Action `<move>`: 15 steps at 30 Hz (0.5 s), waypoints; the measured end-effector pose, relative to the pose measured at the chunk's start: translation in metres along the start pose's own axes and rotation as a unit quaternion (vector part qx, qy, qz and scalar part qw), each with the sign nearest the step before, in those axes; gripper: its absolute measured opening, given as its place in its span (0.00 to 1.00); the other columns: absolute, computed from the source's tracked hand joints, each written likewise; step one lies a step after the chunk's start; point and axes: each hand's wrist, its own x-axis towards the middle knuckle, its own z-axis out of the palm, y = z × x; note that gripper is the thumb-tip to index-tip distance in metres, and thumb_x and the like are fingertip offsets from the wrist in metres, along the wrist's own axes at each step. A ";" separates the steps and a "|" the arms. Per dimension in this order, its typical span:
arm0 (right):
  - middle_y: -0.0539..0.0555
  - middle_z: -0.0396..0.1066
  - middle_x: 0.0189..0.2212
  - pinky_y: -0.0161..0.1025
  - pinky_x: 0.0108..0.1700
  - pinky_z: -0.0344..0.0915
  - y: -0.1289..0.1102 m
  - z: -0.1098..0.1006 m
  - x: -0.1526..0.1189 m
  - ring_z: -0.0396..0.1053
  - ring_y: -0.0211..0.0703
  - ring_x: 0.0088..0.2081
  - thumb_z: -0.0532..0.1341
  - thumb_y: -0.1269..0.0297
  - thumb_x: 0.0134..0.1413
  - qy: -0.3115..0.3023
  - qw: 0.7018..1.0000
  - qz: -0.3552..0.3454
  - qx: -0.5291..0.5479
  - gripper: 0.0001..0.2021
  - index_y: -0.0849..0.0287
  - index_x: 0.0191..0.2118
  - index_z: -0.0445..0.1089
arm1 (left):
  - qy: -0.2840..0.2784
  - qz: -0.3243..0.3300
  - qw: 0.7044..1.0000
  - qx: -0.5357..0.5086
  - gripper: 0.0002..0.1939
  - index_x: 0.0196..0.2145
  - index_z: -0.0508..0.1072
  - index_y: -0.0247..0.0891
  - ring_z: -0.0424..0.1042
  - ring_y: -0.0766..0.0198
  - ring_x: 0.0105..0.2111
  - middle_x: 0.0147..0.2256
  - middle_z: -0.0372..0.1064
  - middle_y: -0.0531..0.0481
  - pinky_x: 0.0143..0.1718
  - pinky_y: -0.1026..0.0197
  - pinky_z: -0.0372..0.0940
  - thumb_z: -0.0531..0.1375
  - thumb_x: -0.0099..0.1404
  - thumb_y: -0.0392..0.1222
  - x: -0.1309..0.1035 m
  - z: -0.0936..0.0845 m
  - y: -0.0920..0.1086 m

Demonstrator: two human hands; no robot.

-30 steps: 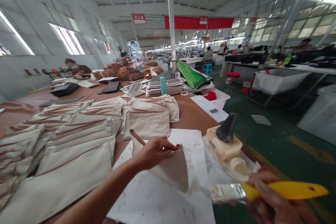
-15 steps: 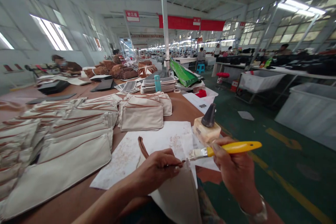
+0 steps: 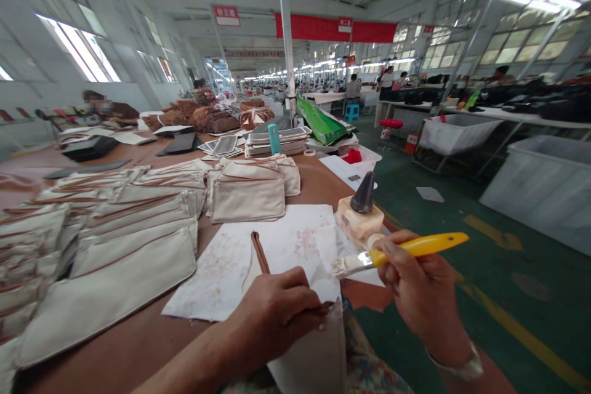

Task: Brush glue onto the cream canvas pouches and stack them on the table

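My left hand (image 3: 279, 311) is closed on a cream fabric pouch piece (image 3: 316, 354) with brown leather edging (image 3: 261, 251). Its fingers pinch the brown edge, and the lower part hangs over my lap. A flat paintbrush (image 3: 420, 246) with a yellow handle is gripped by my right hand (image 3: 418, 292). Its pale, coated bristles point left, a little above the pinched edge and apart from it. Just beyond the right hand stands a stained cream container (image 3: 359, 220) with a dark cone-shaped top (image 3: 363, 192). Under the work lies a white sheet (image 3: 207, 283) with brown smudges.
Rows of stacked cream pouches (image 3: 138, 277) cover the left of the brown table (image 3: 157, 345). Behind them are grey panels, a turquoise bottle (image 3: 274, 138) and a green bag (image 3: 323, 123). White bins (image 3: 545, 184) stand on the green floor at right. A co-worker (image 3: 108, 108) sits far left.
The brush has come away from the brown edge of the piece. My left hand has shifted slightly lower and right with the piece, and its standing brown strip has tilted more upright.
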 end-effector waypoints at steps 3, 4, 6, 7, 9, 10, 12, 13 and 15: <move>0.44 0.55 0.16 0.29 0.18 0.49 -0.002 0.005 -0.006 0.51 0.33 0.17 0.66 0.55 0.62 -0.081 0.992 0.081 0.048 0.13 0.58 0.33 0.68 | 0.001 -0.007 1.000 0.021 0.09 0.34 0.78 0.40 0.69 0.67 0.30 0.32 0.70 0.50 0.30 0.65 0.58 0.62 0.68 0.46 0.000 0.000 -0.002; 0.44 0.56 0.16 0.28 0.19 0.50 -0.004 0.004 -0.008 0.51 0.33 0.17 0.66 0.55 0.62 -0.103 0.989 0.096 0.051 0.13 0.59 0.32 0.68 | -0.003 -0.015 1.000 0.016 0.09 0.34 0.79 0.40 0.69 0.67 0.30 0.32 0.70 0.50 0.30 0.66 0.58 0.62 0.68 0.45 0.000 0.000 -0.002; 0.46 0.58 0.18 0.28 0.20 0.52 -0.009 0.000 -0.009 0.53 0.33 0.18 0.67 0.56 0.61 -0.123 0.986 0.108 0.044 0.14 0.59 0.31 0.68 | -0.009 -0.025 1.000 -0.001 0.09 0.34 0.79 0.40 0.70 0.68 0.30 0.31 0.69 0.51 0.31 0.67 0.58 0.62 0.69 0.45 0.000 -0.002 -0.003; 0.46 0.59 0.18 0.28 0.20 0.53 -0.012 -0.004 -0.007 0.53 0.33 0.18 0.68 0.57 0.60 -0.118 0.987 0.107 0.037 0.13 0.59 0.31 0.68 | -0.010 -0.025 1.000 -0.007 0.09 0.34 0.79 0.40 0.70 0.68 0.30 0.31 0.69 0.51 0.30 0.67 0.58 0.62 0.68 0.45 0.000 -0.003 -0.003; 0.45 0.57 0.16 0.28 0.19 0.52 -0.016 -0.008 -0.002 0.53 0.32 0.17 0.69 0.58 0.59 -0.082 0.992 0.092 0.027 0.13 0.59 0.30 0.69 | -0.008 -0.020 1.000 -0.010 0.09 0.32 0.78 0.39 0.69 0.69 0.29 0.29 0.68 0.51 0.30 0.67 0.57 0.63 0.68 0.45 0.000 -0.004 -0.003; 0.44 0.56 0.15 0.28 0.18 0.51 -0.016 -0.008 0.000 0.51 0.32 0.16 0.69 0.58 0.59 -0.054 0.995 0.080 0.029 0.13 0.59 0.30 0.69 | -0.006 -0.017 1.000 -0.009 0.10 0.31 0.78 0.38 0.68 0.69 0.29 0.29 0.68 0.51 0.29 0.66 0.56 0.63 0.68 0.45 0.000 -0.004 -0.003; 0.44 0.55 0.15 0.28 0.17 0.49 -0.013 -0.005 0.003 0.50 0.32 0.16 0.69 0.57 0.58 -0.020 0.996 0.069 0.046 0.13 0.59 0.31 0.69 | -0.003 -0.017 1.000 -0.008 0.10 0.30 0.78 0.37 0.68 0.69 0.28 0.29 0.68 0.51 0.29 0.66 0.56 0.64 0.67 0.45 0.000 -0.005 -0.002; 0.44 0.55 0.14 0.28 0.17 0.48 -0.011 -0.001 0.002 0.50 0.32 0.15 0.69 0.56 0.59 -0.027 0.995 0.076 0.053 0.14 0.59 0.32 0.69 | -0.001 -0.020 1.000 -0.008 0.10 0.30 0.78 0.37 0.68 0.69 0.28 0.29 0.68 0.51 0.28 0.66 0.56 0.64 0.67 0.45 0.000 -0.005 -0.002; 0.44 0.56 0.15 0.28 0.18 0.47 -0.007 0.004 -0.002 0.50 0.32 0.16 0.68 0.55 0.60 -0.081 0.988 0.113 0.062 0.14 0.59 0.32 0.68 | -0.002 -0.024 1.000 -0.014 0.10 0.32 0.79 0.38 0.68 0.68 0.29 0.29 0.69 0.50 0.29 0.66 0.57 0.63 0.67 0.45 0.000 -0.005 -0.003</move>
